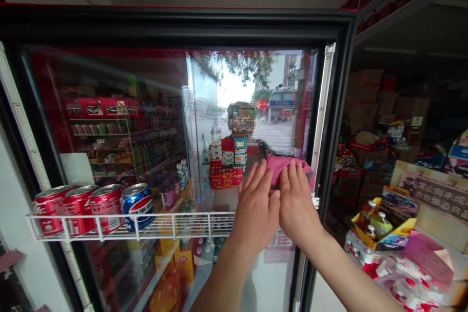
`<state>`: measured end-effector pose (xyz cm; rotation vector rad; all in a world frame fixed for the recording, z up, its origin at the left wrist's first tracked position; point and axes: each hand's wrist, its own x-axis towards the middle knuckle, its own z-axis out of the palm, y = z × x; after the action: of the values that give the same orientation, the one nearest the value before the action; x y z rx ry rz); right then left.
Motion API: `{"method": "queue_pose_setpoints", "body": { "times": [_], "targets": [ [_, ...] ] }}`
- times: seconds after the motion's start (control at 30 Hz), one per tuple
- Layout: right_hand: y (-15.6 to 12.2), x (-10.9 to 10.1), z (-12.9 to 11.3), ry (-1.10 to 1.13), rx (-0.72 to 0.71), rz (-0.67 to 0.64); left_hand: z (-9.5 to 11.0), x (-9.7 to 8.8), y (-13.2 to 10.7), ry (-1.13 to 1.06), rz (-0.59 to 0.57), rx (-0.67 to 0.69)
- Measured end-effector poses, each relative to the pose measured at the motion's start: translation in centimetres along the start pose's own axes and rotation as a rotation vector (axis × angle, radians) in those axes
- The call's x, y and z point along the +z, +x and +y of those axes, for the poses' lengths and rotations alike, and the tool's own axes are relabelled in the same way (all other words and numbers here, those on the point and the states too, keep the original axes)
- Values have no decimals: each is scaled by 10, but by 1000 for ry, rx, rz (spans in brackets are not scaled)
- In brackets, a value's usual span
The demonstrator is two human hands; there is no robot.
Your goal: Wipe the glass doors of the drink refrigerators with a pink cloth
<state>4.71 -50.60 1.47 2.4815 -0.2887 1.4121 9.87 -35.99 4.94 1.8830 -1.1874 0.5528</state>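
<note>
A pink cloth [288, 168] lies against the inner glass [204, 126] of an open fridge door, near its right edge. My right hand [298, 200] holds it pressed there, fingers together and extended over the cloth. Just to the left, my left hand [258, 200] is open, its fingers stretched upward along the glass; its fingertips reach the cloth's left edge. The two hands meet at the thumbs. Part of the cloth is hidden behind my fingers.
A white wire rack [171, 226] crosses the door below my hands. Red cans [76, 209] and a blue Pepsi can [137, 207] stand on its left end. A black frame [334, 122] borders the glass. Bottled goods [405, 285] and a yellow display box [387, 219] are at right.
</note>
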Motion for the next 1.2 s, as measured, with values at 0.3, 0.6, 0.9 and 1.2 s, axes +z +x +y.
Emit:
{"method": "queue_pose_setpoints", "body": {
  "times": [0.3,0.6,0.9,1.2],
  "targets": [
    [53,36,-41,171,205,264,-41,-57,-24,-10,397,-68],
    [123,53,-135,119,162,280,-94,-97,-49,-90,435,-134],
    [147,50,-212,99,-335,9,-115,-120,-59,-160,531,-106],
    [143,46,-174,36,-456,41,-123,-114,-50,-98,528,-67]
  ]
}}
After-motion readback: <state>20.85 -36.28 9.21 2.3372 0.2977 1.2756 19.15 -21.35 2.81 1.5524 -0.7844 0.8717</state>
